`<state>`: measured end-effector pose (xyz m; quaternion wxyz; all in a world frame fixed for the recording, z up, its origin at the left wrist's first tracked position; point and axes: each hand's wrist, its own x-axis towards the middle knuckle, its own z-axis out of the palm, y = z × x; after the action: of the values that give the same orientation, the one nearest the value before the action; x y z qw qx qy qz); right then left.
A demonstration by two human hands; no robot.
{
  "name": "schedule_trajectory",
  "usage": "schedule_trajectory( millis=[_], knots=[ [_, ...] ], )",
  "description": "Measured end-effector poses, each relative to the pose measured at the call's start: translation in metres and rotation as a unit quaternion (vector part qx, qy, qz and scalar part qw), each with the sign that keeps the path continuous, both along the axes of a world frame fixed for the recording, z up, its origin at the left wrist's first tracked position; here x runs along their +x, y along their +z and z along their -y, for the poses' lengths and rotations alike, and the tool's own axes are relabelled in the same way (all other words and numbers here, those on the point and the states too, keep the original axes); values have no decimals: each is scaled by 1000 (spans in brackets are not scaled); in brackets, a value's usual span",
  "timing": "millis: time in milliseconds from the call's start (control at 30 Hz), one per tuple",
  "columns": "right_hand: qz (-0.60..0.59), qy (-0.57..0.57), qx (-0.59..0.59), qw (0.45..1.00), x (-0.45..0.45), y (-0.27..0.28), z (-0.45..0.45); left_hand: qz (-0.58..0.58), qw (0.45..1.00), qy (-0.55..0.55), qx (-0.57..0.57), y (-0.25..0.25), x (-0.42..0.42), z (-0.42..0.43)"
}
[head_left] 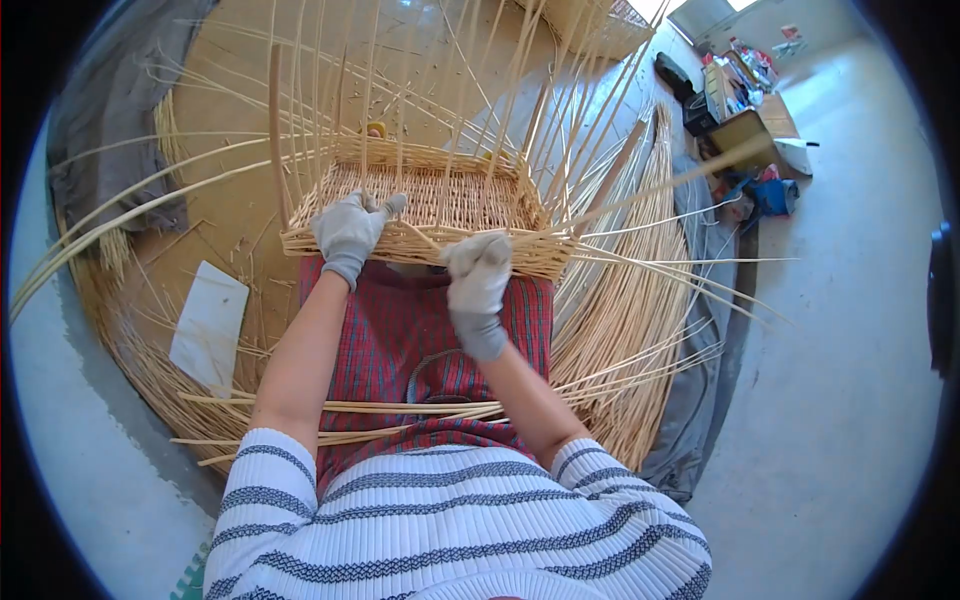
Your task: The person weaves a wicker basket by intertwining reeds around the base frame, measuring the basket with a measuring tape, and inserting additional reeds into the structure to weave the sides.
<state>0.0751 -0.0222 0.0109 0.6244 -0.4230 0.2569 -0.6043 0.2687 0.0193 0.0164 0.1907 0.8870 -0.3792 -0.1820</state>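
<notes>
A half-woven wicker basket (430,192) with a low wall and tall upright stakes rests across the near edge of my lap. My left hand (352,232), in a pale work glove, is closed over the left part of its near wall, thumb pointing right. Further right along that wall, my gloved right hand (479,285) is closed at the rim. A pale wicker rod (640,190) runs out from it to the upper right, its far end blurred. The right fingertips are partly hidden.
A large bundle of long wicker rods (630,330) lies right of my lap. Several loose rods (400,408) cross my thighs. On the left floor is a white flat piece (208,325). Another basket (595,25) stands beyond; a cluttered wooden box (745,140) sits far right.
</notes>
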Motion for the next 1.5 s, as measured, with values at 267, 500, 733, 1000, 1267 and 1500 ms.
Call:
schedule_trajectory(
  millis=[267,500,733,1000,1267,1500],
  knots=[
    [-79,-84,149,982,-111,-9,42,-143,934,-127,-302,28,-52,10],
    [-494,6,-242,835,15,95,130,-396,912,-65,-81,14,-74,33],
    [-128,-72,-225,963,5,67,99,-466,883,7,-55,8,-69,37],
    [23,-111,49,992,-90,-18,71,19,977,-103,-185,-9,-54,74],
    [-114,-48,50,991,-147,1,92,-164,917,35,-363,-12,-58,73],
    [-356,-126,-127,917,-181,21,119,-476,868,-133,-49,-6,-142,97]
  ],
)
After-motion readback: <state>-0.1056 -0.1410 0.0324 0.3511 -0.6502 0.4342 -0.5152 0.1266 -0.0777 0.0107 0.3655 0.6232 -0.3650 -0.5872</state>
